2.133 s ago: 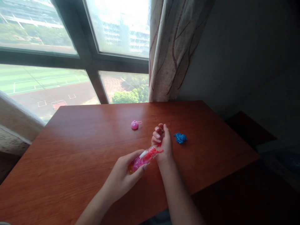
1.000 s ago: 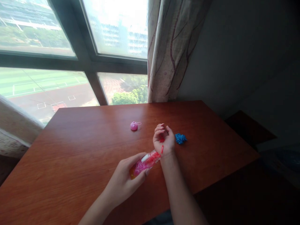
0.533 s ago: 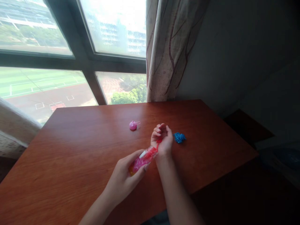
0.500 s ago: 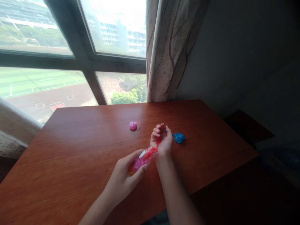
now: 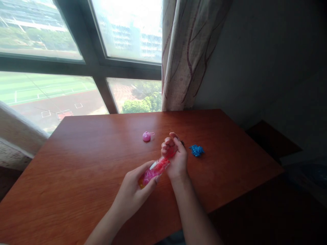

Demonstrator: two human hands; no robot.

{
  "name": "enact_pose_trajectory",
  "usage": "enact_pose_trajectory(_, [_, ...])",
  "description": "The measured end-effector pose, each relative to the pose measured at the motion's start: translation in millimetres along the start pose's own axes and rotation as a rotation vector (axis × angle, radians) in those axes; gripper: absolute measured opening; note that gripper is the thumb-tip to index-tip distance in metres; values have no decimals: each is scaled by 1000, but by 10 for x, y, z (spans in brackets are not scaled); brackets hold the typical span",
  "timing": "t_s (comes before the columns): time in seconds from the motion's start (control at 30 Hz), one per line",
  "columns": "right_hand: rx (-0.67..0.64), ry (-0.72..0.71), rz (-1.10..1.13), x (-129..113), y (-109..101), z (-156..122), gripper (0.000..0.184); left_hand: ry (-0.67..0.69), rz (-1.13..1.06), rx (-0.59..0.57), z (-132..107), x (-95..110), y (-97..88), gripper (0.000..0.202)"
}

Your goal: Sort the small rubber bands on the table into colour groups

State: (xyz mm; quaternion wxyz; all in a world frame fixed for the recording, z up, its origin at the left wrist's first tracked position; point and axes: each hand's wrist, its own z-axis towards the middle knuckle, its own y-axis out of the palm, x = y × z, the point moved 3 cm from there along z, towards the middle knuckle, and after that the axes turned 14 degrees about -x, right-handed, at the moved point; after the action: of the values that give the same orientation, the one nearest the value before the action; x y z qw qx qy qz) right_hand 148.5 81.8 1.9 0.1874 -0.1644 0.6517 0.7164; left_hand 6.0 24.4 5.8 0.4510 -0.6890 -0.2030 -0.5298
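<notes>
Left hand (image 5: 129, 190) clasps tilted bottle (image 5: 153, 172); right hand (image 5: 178, 164), fingers loosely curled, cups red pieces (image 5: 171, 151) at bottle's mouth. Gentle tilt, palm close beneath, likely limits spills.

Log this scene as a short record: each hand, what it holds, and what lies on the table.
Left hand: gripping a clear bottle, tilted, mouth toward the right palm
Bottle contents: red and pink, some yellow near the base; exact shapes blurred
Right hand: palm up, fingers curled, red material in the palm
On table, left of the right hand: pink rounded piece with a loop
On table, right of the right hand: blue pile
Table: reddish-brown, by a window
</notes>
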Motion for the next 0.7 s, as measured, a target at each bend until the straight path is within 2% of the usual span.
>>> enact_pose_trajectory(0.33, [-89, 18, -68, -32, 35, -38, 45, 6, -4, 23, -2, 6, -20, 39])
enact_pose_trajectory(0.5, [-111, 32, -100, -35, 23, -56, 46, 6, 7, 32, -9, 7, -26, 39])
enact_pose_trajectory(0.7, [-143, 36, -61, -39, 74, -64, 29, 5, 10, 32, 2, 3, -30, 40])
